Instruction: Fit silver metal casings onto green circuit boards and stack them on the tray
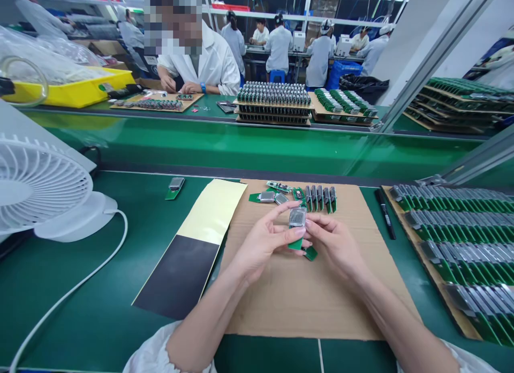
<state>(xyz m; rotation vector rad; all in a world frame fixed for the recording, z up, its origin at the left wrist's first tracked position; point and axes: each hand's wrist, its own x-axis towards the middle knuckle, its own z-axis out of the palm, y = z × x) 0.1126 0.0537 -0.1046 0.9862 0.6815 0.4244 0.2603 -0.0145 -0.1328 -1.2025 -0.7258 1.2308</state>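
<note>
My left hand [265, 238] and my right hand [334, 243] meet above a brown cardboard sheet [297, 292], both pinching a small green circuit board with a silver display on it [297, 223]. A second green piece [310, 253] peeks out below my right fingers; I cannot tell whether it is held. Just beyond my hands, a short row of like boards [320, 198] stands on edge, with a few loose ones [268, 196] lying flat beside it.
A long cardboard tray full of the same boards [461, 239] lies at right, a black marker [385, 213] beside it. A yellow and black sheet [196, 239] and a white fan [44, 191] with its cable are at left. One stray board [175, 187]. A person in white works across the green belt.
</note>
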